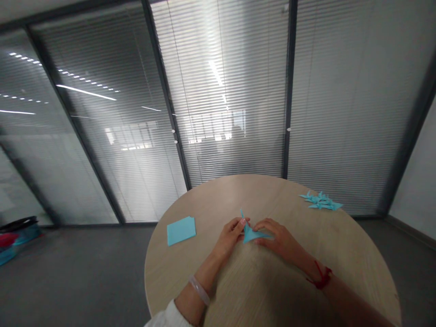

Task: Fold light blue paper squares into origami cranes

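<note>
A partly folded light-blue paper figure rests on the round wooden table, one thin point sticking up. My left hand pinches its left side with thumb and fingertips. My right hand presses and grips its right side, fingers curled over the paper. Both hands meet at the middle of the table. A pale bracelet circles my left wrist and a red cord my right wrist.
A small stack of light-blue square sheets lies left of my hands. Several finished blue folded figures sit at the far right of the table. Glass walls with blinds stand behind. Bags lie on the floor far left.
</note>
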Motion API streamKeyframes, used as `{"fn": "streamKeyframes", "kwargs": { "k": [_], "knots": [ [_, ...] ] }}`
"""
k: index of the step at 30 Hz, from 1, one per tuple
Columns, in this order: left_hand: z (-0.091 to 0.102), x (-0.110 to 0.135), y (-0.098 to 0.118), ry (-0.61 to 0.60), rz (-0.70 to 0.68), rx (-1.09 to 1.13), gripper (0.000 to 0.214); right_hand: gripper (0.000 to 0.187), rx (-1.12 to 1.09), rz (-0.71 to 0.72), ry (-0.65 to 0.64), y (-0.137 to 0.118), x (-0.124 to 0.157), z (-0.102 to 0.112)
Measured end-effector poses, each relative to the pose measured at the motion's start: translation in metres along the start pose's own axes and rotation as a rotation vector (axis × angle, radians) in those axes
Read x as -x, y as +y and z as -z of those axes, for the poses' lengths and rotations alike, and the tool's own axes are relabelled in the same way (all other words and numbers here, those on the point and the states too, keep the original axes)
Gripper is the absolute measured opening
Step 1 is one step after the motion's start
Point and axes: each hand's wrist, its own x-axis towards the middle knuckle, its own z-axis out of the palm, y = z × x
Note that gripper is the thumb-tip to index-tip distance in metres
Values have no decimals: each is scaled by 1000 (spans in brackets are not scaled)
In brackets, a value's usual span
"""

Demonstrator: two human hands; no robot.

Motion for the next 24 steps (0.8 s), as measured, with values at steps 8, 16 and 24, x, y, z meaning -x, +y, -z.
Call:
{"fn": "streamKeyframes", "kwargs": {
  "k": [8, 16, 24],
  "knots": [
    [3, 0, 0, -24, 14, 7, 56, 18, -97, -56, -14, -2, -1, 3],
    [2, 3, 1, -28, 0, 24, 55, 19, -177, -146, -53, -4, -1, 5],
    [2, 4, 6, -15, 6, 36, 56, 29, -190, -241, -41, -11, -3, 8]
  ]
}}
